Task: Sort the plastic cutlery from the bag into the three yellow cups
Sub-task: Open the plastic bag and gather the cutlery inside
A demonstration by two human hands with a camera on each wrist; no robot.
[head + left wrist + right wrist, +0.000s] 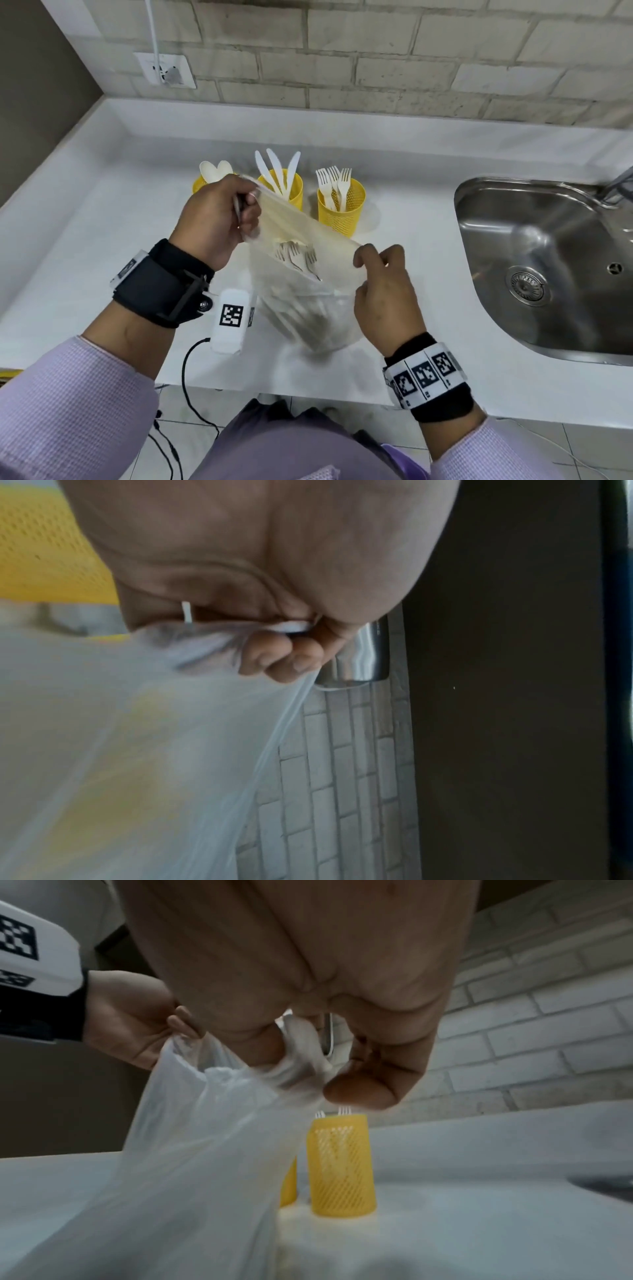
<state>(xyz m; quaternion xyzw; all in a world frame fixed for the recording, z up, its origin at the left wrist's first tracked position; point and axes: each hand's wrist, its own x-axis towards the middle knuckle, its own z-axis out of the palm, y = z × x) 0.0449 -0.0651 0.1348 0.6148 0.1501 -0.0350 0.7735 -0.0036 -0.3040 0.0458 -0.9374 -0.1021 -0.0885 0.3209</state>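
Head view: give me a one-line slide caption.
Both hands, left and right, hold open the plastic bag of cutlery before three yellow cups on the counter.

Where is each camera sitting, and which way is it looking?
Head: on the person's head, looking down at the counter; shows both arms, left hand and right hand holding the plastic bag open.
Left wrist: under the left hand, looking along it; its fingers pinch the bag.
Right wrist: under the right hand, facing the brick wall; both hands show.
Shared: head and right wrist views both show the fork cup.
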